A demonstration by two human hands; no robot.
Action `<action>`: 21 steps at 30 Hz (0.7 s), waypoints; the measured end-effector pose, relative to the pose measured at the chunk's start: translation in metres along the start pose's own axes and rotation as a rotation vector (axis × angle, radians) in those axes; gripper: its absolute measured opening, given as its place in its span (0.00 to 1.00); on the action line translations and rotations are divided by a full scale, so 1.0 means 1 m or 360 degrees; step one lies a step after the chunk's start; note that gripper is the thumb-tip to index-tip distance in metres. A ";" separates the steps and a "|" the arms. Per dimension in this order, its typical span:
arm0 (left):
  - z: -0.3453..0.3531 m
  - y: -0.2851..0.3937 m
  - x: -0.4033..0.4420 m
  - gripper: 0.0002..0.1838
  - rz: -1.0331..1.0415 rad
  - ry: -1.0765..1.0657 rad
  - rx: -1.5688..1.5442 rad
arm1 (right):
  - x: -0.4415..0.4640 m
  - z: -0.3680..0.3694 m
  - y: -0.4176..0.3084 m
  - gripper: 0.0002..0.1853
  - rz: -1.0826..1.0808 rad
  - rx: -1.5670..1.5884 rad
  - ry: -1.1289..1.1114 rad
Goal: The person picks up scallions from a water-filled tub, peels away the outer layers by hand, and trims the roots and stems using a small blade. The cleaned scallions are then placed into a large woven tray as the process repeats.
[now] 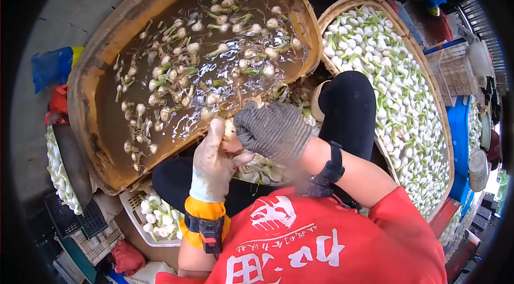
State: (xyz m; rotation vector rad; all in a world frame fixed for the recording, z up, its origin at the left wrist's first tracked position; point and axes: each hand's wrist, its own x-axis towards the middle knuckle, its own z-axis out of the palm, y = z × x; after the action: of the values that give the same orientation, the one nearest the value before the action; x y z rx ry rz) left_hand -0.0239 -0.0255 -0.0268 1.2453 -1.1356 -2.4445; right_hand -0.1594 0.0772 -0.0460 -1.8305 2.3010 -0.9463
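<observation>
My left hand (210,158), in a whitish glove, holds a garlic bulb (229,135) with tan outer skin between thumb and fingers. Pressed against the bulb's right side is my right hand (273,131) in a grey knitted glove, its fingers curled closed. A tan papery scrap (259,102) pokes out above the right fist; what else that fist covers is hidden. Just beyond my hands, unpeeled garlic bulbs (172,75) with short green stems float in brown water inside a large tan tub (88,107).
On the right, a long tub (448,139) is heaped with white peeled garlic. A white basket (140,214) of peeled bulbs stands at lower left. Loose peelings (262,172) lie between my legs. Blue bins (458,128) and wicker baskets (455,72) stand at far right.
</observation>
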 end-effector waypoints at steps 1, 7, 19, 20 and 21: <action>-0.001 0.000 -0.003 0.21 0.0010 -0.0003 0.0001 | -0.002 -0.001 0.000 0.07 -0.0007 -0.0004 0.0007; -0.007 0.017 -0.025 0.25 0.0239 -0.0331 0.0727 | -0.010 -0.015 -0.011 0.11 0.0429 0.0933 -0.0463; 0.008 0.000 -0.052 0.26 0.0367 -0.0321 0.0565 | -0.027 -0.038 0.029 0.11 0.0908 0.0601 0.0122; 0.007 -0.001 -0.052 0.24 0.0338 -0.0335 0.0594 | -0.034 -0.037 0.018 0.13 0.0829 0.0854 0.0155; 0.005 0.000 -0.052 0.22 0.0308 -0.0348 0.0627 | -0.038 -0.037 0.007 0.14 0.0745 0.1110 0.0191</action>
State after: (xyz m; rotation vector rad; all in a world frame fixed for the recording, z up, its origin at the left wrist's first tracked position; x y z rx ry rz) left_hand 0.0055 0.0007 0.0069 0.9096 -1.7750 -2.3244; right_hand -0.1695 0.1284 -0.0318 -0.9362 1.9355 -1.5228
